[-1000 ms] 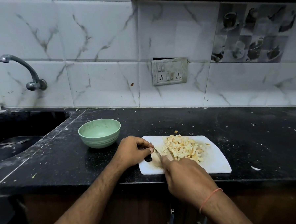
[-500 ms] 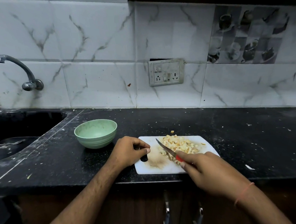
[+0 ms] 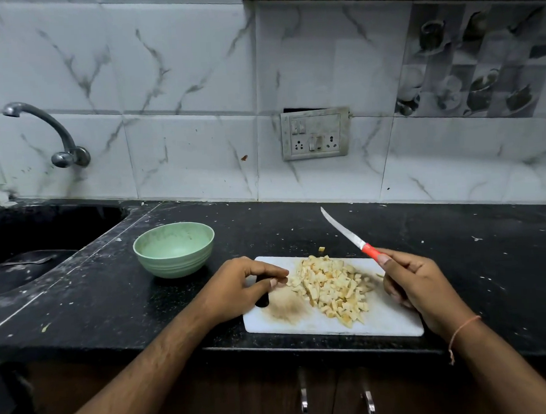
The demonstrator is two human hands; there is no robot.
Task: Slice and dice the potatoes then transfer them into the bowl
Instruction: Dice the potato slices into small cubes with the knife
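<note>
A pile of diced potato (image 3: 331, 286) lies on the white cutting board (image 3: 385, 322) near the counter's front edge. One stray piece (image 3: 321, 249) sits just behind the board. My left hand (image 3: 238, 286) rests curled on the board's left end by its handle hole and holds it, thumb and forefinger touching the edge of the pile. My right hand (image 3: 414, 281) grips a red-handled knife (image 3: 349, 233), lifted off the board with the blade pointing up and to the left. The pale green bowl (image 3: 174, 253) stands empty to the left of the board.
The black counter (image 3: 458, 260) is speckled with scraps and runs right of the board. A dark sink (image 3: 30, 245) with a tap (image 3: 49, 130) lies at far left. A socket plate (image 3: 315, 135) sits on the tiled wall. Cabinet handles (image 3: 335, 396) are below.
My right hand has drawn the knife out of the pile and lifted it up and to the right, blade now in the air. My left hand stays at the board's left end.
</note>
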